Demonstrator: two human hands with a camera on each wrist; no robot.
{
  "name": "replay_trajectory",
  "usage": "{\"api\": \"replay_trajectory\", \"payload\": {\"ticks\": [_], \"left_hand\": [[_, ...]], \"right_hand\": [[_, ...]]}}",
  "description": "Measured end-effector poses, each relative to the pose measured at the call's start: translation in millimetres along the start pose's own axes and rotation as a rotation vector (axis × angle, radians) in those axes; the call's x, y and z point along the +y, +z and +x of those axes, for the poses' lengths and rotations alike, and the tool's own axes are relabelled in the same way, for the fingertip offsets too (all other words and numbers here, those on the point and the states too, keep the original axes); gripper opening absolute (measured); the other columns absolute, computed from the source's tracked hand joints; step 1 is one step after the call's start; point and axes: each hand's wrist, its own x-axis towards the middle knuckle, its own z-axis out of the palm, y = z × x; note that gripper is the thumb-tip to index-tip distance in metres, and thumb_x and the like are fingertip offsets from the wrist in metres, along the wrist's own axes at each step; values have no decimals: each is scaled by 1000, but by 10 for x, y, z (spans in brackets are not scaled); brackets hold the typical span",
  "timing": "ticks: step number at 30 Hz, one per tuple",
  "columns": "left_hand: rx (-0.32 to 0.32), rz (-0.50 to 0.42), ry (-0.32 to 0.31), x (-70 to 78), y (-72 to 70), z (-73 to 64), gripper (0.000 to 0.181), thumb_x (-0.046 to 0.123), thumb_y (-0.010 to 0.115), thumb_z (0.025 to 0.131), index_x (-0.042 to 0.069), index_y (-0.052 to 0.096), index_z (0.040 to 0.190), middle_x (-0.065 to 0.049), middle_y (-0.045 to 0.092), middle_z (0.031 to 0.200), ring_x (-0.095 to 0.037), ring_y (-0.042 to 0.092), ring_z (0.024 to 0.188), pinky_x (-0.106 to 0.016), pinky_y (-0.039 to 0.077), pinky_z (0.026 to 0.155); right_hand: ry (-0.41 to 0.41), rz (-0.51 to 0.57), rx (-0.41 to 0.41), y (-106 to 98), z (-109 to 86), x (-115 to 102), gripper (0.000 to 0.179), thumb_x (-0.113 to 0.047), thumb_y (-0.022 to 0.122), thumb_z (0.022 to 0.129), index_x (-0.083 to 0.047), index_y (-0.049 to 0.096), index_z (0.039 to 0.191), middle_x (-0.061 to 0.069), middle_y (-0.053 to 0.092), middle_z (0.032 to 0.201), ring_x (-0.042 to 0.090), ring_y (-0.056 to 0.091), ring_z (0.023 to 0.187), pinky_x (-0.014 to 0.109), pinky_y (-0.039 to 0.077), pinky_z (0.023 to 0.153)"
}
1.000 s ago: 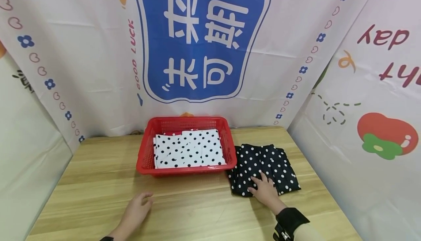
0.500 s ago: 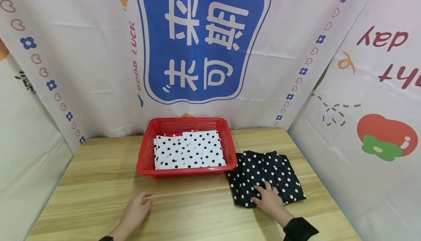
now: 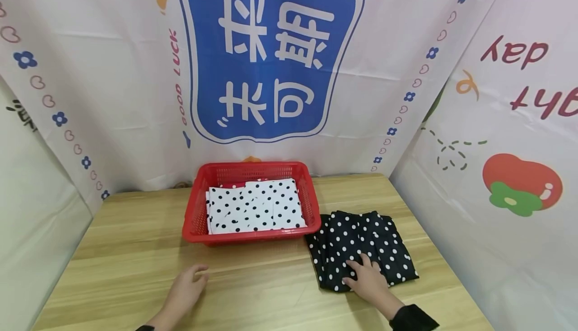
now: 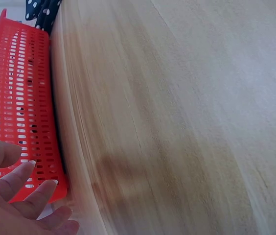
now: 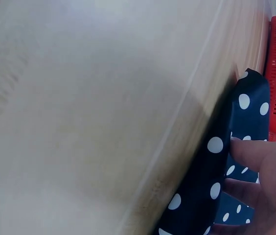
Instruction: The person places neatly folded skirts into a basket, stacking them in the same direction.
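A folded black cloth with white polka dots (image 3: 384,235) lies on the right of the table, its left edge right by the red basket. My right hand (image 3: 370,282) rests on the near part of this cloth with fingers spread. The right wrist view has the thumb (image 5: 253,152) touching the cloth near a raised fold. On the bare wood in front of the basket, my left hand (image 3: 185,288) stays with loosely bent fingers, holding nothing. The red plastic basket (image 3: 253,238) contains folded white cloth with black dots (image 3: 253,205); behind that a bit of red dotted cloth shows.
Underneath everything is a wooden table (image 3: 135,240). A white printed curtain (image 3: 135,85) with a blue panel hangs along its back edge, and more printed sheets (image 3: 510,251) stand at the sides.
My right hand and the black dotted cloth have slid together toward the near edge of the table. The left hand and the basket have stayed put; the head view has shifted slightly.
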Motion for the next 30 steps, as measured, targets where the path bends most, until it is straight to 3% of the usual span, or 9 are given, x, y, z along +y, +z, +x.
{"api": "replay_trajectory", "payload": {"ticks": [10, 19, 30], "left_hand": [[20, 9, 38, -22, -3, -31, 24, 1, 58, 92, -15, 61, 109, -32, 60, 114, -49, 53, 113, -57, 42, 97], [6, 6, 20, -45, -21, -63, 26, 3, 56, 92, -15, 61, 111, -34, 58, 117, -51, 50, 116, -59, 40, 98], [-15, 22, 4, -37, -10, -10, 27, 5, 56, 94, -14, 60, 113, -35, 57, 119, -51, 49, 117, -59, 40, 98]], "right_hand": [[22, -41, -30, 10, -174, 10, 49, -38, 78, 79, -12, 68, 119, 26, 45, 132, 46, 49, 107, 56, 52, 67], [40, -44, -51, 8, -302, 12, 47, -36, 81, 76, -12, 70, 114, 24, 48, 129, 44, 50, 105, 58, 52, 67], [27, -35, -53, -31, -376, 0, 48, -36, 82, 74, -10, 70, 113, 25, 49, 127, 44, 50, 102, 58, 52, 66]]}}
